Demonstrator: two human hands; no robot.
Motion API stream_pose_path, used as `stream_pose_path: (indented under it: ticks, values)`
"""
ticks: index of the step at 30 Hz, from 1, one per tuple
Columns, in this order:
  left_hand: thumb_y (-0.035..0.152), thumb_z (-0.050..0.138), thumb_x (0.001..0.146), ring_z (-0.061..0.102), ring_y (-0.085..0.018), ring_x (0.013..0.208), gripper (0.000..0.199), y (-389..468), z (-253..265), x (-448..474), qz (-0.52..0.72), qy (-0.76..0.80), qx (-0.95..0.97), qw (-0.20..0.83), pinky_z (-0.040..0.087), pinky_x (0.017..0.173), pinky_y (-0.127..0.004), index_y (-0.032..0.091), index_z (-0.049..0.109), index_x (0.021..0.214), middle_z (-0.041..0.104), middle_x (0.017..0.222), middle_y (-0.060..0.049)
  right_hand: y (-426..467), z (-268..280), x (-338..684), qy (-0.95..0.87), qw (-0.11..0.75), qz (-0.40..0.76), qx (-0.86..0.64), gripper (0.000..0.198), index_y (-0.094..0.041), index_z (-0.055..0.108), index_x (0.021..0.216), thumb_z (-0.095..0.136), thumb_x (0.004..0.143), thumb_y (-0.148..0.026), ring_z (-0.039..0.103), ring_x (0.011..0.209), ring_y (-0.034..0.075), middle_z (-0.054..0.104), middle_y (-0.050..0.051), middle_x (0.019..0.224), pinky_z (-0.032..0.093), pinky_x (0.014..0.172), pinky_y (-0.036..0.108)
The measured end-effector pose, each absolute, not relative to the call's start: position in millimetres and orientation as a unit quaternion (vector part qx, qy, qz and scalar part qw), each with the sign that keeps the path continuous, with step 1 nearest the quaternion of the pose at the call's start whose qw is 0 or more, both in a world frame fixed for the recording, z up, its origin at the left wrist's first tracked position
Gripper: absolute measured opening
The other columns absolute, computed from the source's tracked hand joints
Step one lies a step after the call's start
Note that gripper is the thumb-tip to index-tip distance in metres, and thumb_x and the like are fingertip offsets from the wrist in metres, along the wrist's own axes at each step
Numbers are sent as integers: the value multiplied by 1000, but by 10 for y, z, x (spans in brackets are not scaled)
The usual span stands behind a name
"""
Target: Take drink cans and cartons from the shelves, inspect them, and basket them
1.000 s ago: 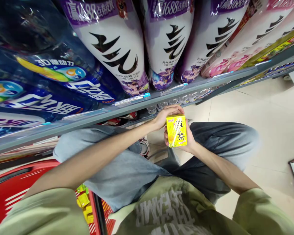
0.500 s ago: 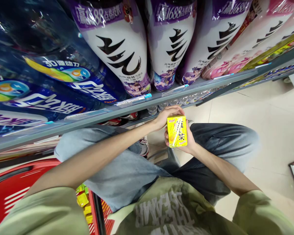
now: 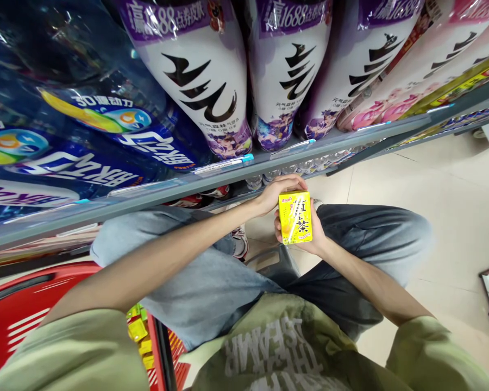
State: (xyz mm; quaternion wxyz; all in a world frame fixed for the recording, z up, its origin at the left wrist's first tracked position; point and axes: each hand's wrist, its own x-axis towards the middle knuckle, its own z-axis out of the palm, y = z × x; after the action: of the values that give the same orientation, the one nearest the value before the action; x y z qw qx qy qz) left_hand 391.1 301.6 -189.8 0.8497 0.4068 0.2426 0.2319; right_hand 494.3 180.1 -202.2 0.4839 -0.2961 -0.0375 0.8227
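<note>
— What's that in the person's hands?

— A small yellow drink carton [image 3: 295, 217] with dark lettering, held upright over their knees, just below the edge of the grey shelf [image 3: 269, 163]. The right hand [image 3: 315, 233] cups it from behind and below, its fingers clamped on the carton's sides. The left hand [image 3: 275, 193] comes across from the other side — its fingers curl over the carton's top edge, closed on it too.

— And around them?

— The person crouches in blue jeans [image 3: 212, 282] and an olive T-shirt [image 3: 277, 347]. On the shelf right above the carton stand big purple-and-white bottles [image 3: 204, 81], with blue-labelled water bottles [image 3: 85, 125] to their left and pink-labelled ones [image 3: 411, 65] to the right. Down by the left arm sits a red shopping basket [image 3: 20, 320], with a few yellow packs [image 3: 140, 331] showing inside. Pale tiled floor [image 3: 432, 179] stretches off to the right.
</note>
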Motion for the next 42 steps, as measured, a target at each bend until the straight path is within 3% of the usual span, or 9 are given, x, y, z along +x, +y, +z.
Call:
stream_pose_path:
  ticks: [10, 14, 19, 26, 35, 39, 42]
  values:
    - [32, 57, 83, 64, -15, 76, 21, 3032, -1941, 3911, 239, 262, 431, 830, 47, 79, -28, 15, 67, 78, 68, 80, -4, 1786, -2063, 4960, -22, 474, 812, -340, 81, -14, 67, 107, 40, 84, -87, 69, 76, 25, 73, 11, 87, 58, 67, 40]
    - [32, 52, 87, 62, -15, 73, 24, 3034, -1950, 3910, 246, 290, 439, 814, 47, 76, -27, 15, 66, 77, 67, 77, -4, 1764, -2091, 4960, -22, 502, 787, -359, 72, -17, 66, 115, 50, 85, -81, 71, 83, 24, 75, 9, 94, 59, 73, 38]
    - [36, 50, 90, 61, -14, 70, 29, 3026, -1915, 3917, 246, 290, 445, 811, 46, 74, -27, 15, 65, 77, 65, 73, -3, 1764, -2057, 4940, -43, 505, 775, -376, 64, -18, 66, 115, 65, 81, -72, 72, 83, 25, 75, 9, 97, 57, 69, 35]
    - [33, 53, 90, 60, -13, 72, 27, 3018, -1914, 3934, 258, 286, 476, 791, 46, 75, -26, 14, 65, 75, 63, 74, -3, 1772, -2039, 4921, -45, 502, 771, -390, 48, -21, 66, 111, 66, 86, -62, 73, 88, 25, 75, 6, 95, 56, 72, 36]
    - [38, 51, 93, 55, -12, 48, 24, 3003, -1874, 3917, 228, 344, 451, 791, 38, 47, -23, 18, 60, 84, 62, 60, -1, 1759, -2069, 4906, -95, 486, 778, -386, 52, -21, 65, 117, 63, 88, -64, 71, 93, 26, 74, 8, 100, 56, 76, 37]
    - [40, 51, 94, 55, -12, 44, 23, 3011, -1859, 3895, 217, 347, 396, 822, 37, 43, -22, 19, 57, 91, 64, 59, 0, 1784, -1987, 4902, -111, 485, 780, -380, 64, -17, 67, 117, 55, 87, -73, 70, 93, 26, 74, 11, 103, 55, 80, 38]
    - [46, 52, 94, 56, -13, 43, 27, 3025, -1871, 3887, 222, 330, 388, 832, 37, 42, -22, 20, 56, 97, 65, 61, 0, 1800, -1954, 4913, -96, 479, 783, -386, 59, -18, 67, 115, 53, 90, -70, 70, 93, 26, 74, 10, 102, 56, 78, 38]
